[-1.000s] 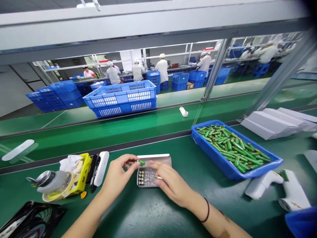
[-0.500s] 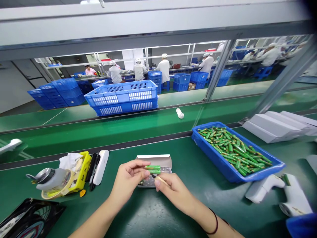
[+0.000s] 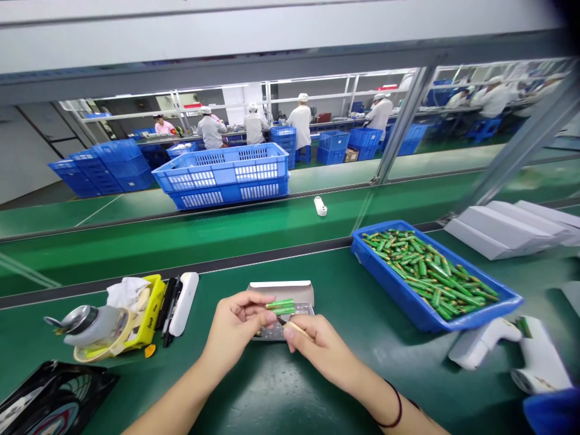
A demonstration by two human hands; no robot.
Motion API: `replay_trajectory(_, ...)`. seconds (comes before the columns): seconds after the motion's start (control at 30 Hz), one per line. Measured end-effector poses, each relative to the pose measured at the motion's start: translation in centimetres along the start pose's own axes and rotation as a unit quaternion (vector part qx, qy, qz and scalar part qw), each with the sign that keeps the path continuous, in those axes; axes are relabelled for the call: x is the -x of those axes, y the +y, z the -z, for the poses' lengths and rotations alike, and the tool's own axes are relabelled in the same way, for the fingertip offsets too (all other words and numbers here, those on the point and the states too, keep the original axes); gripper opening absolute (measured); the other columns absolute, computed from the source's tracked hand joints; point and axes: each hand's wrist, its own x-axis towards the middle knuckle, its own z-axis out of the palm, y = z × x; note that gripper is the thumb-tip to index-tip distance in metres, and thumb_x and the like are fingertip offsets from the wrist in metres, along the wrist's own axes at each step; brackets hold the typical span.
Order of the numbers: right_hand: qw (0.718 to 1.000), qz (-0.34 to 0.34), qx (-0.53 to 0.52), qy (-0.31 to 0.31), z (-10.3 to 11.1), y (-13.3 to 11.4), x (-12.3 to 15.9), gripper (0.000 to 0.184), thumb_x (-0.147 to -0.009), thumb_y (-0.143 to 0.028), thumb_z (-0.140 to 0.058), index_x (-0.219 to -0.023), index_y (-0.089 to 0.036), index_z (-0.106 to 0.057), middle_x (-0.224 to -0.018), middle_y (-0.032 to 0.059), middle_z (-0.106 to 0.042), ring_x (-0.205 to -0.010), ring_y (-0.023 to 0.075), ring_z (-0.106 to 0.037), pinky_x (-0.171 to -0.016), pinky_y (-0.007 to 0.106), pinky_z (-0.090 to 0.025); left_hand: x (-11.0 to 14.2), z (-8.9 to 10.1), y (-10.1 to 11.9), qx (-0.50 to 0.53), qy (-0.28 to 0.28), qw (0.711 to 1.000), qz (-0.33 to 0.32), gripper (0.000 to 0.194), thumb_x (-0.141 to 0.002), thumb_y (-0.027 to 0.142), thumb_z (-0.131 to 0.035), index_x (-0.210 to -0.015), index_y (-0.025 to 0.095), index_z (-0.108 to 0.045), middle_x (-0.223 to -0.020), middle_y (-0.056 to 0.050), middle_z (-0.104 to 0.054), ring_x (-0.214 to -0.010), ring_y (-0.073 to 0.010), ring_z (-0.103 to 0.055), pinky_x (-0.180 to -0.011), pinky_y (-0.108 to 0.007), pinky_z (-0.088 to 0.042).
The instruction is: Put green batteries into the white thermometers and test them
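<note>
My left hand (image 3: pixel 233 326) pinches a pair of green batteries (image 3: pixel 285 307) side by side, their ends pointing right. In my right hand (image 3: pixel 319 347) is a slim tool with a pale wooden handle (image 3: pixel 298 329) and a dark tip, held close under the batteries. Whether the tip touches them I cannot tell. Behind and below both hands lies an open white box (image 3: pixel 281 292) with a clear plastic insert, partly covered by my fingers. A blue tray (image 3: pixel 392 302) heaped with green batteries (image 3: pixel 426 272) stands to the right.
On the left are a yellow basket (image 3: pixel 156 308), a bottle (image 3: pixel 97 329), pens (image 3: pixel 168 308) and a black fan (image 3: pixel 58 399). White handheld devices (image 3: pixel 484 341) lie at right, below white cartons (image 3: pixel 493 229). Blue crates (image 3: pixel 222 175) stand beyond the green conveyor belt (image 3: pixel 254 226). Co-workers (image 3: pixel 301 124) are farther back.
The small white device on the belt has shifted left, and another at the far left has left the view. Both hands keep nearly the same pose around the batteries.
</note>
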Motion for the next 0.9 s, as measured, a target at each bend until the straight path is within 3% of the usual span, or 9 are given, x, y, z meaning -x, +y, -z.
replay_trajectory(0.3, 0.995, -0.009, -0.098, 0.026, -0.1, 0.3, -0.1, 0.052, -0.084, -0.063, -0.05, -0.059, -0.018, -0.046, -0.049, -0.0065, -0.03, -0.044, 0.007, -0.024, -0.043, 0.023, -0.016, 0.3, 0.2, -0.1, -0.088, -0.02, 0.994, -0.06, 0.013, -0.061, 0.018, -0.079, -0.073, 0.017, -0.075, -0.071, -0.003, -0.07, -0.063, -0.0124, -0.065, -0.059, -0.019, -0.053)
replay_trajectory(0.37, 0.981, -0.013, -0.157, 0.109, 1.1, 0.2, -0.3, 0.052, -0.082, -0.064, -0.053, -0.058, -0.019, -0.042, -0.047, -0.0085, -0.026, -0.042, 0.0059, -0.018, -0.04, 0.023, -0.014, 0.5, 0.3, 0.1, -0.146, -0.051, 0.986, -0.069, 0.009, -0.063, 0.017, -0.078, -0.071, 0.017, -0.075, -0.071, -0.003, -0.07, -0.064, -0.0132, -0.065, -0.058, -0.019, -0.053)
replay_trajectory(0.47, 0.929, 0.044, -0.177, 0.322, 3.1, 0.0, -0.5, 0.051, -0.083, -0.06, -0.055, -0.058, -0.02, -0.036, -0.049, -0.0095, -0.024, -0.043, 0.0055, -0.018, -0.04, 0.021, -0.016, 1.0, 0.5, -0.2, -0.233, -0.106, 0.964, -0.073, 0.007, -0.068, 0.014, -0.073, -0.073, 0.018, -0.075, -0.072, -0.004, -0.072, -0.064, -0.0139, -0.066, -0.059, -0.02, -0.053)
replay_trajectory(0.5, 0.923, 0.058, -0.16, 0.346, 3.4, 0.0, -0.5, 0.049, -0.084, -0.059, -0.056, -0.06, -0.02, -0.038, -0.051, -0.0088, -0.027, -0.044, 0.0055, -0.023, -0.041, 0.02, -0.019, 1.1, 0.5, -0.5, -0.255, -0.102, 0.958, -0.086, 0.009, -0.07, 0.014, -0.072, -0.076, 0.019, -0.075, -0.073, -0.003, -0.072, -0.064, -0.0138, -0.066, -0.06, -0.02, -0.053)
replay_trajectory(0.53, 0.932, 0.06, -0.144, 0.328, 3.3, 0.0, -0.5, 0.046, -0.083, -0.058, -0.057, -0.063, -0.019, -0.041, -0.053, -0.0076, -0.033, -0.045, 0.0055, -0.029, -0.042, 0.019, -0.024, 1.2, 0.5, -0.9, -0.276, -0.083, 0.951, -0.115, 0.012, -0.071, 0.013, -0.071, -0.08, 0.02, -0.075, -0.075, -0.002, -0.073, -0.064, -0.0134, -0.066, -0.06, -0.019, -0.053)
replay_trajectory(0.63, 0.974, 0.01, -0.158, 0.165, 1.7, 0.4, -0.7, 0.042, -0.079, -0.057, -0.063, -0.074, -0.019, -0.046, -0.063, -0.0029, -0.051, -0.048, 0.0076, -0.046, -0.044, 0.02, -0.035, 1.5, 0.0, -1.9, -0.327, -0.029, 0.902, -0.279, 0.014, -0.074, 0.011, -0.071, -0.085, 0.02, -0.072, -0.079, -0.001, -0.074, -0.067, -0.0122, -0.067, -0.064, -0.018, -0.054)
replay_trajectory(0.7, 0.977, -0.023, -0.188, 0.099, 0.4, 0.7, -0.8, 0.042, -0.076, -0.054, -0.067, -0.075, -0.019, -0.045, -0.062, -0.0027, -0.054, -0.046, 0.0082, -0.049, -0.042, 0.02, -0.036, 1.7, -0.3, -2.4, -0.333, -0.037, 0.867, -0.369, 0.015, -0.077, 0.009, -0.067, -0.088, 0.019, -0.071, -0.083, -0.002, -0.074, -0.073, -0.0124, -0.068, -0.071, -0.018, -0.054)
replay_trajectory(0.8, 0.974, -0.053, -0.212, 0.066, -0.4, 0.8, -0.7, 0.043, -0.073, -0.048, -0.072, -0.071, -0.019, -0.041, -0.061, -0.0039, -0.053, -0.046, 0.0067, -0.048, -0.04, 0.017, -0.032, 1.9, 0.1, -2.1, -0.318, -0.072, 0.882, -0.339, 0.017, -0.079, 0.008, -0.066, -0.09, 0.02, -0.071, -0.084, 0.0, -0.075, -0.077, -0.0117, -0.07, -0.074, -0.017, -0.054)
replay_trajectory(0.9, 0.974, -0.067, -0.212, 0.039, -0.1, 0.6, -0.8, 0.046, -0.07, -0.046, -0.075, -0.069, -0.02, -0.036, -0.068, -0.0029, -0.055, -0.047, 0.0062, -0.049, -0.041, 0.018, -0.03, 1.7, 1.8, -1.3, -0.317, -0.029, 0.914, -0.251, 0.01, -0.08, 0.015, -0.066, -0.083, 0.023, -0.071, -0.078, 0.003, -0.074, -0.071, -0.011, -0.069, -0.066, -0.015, -0.055)
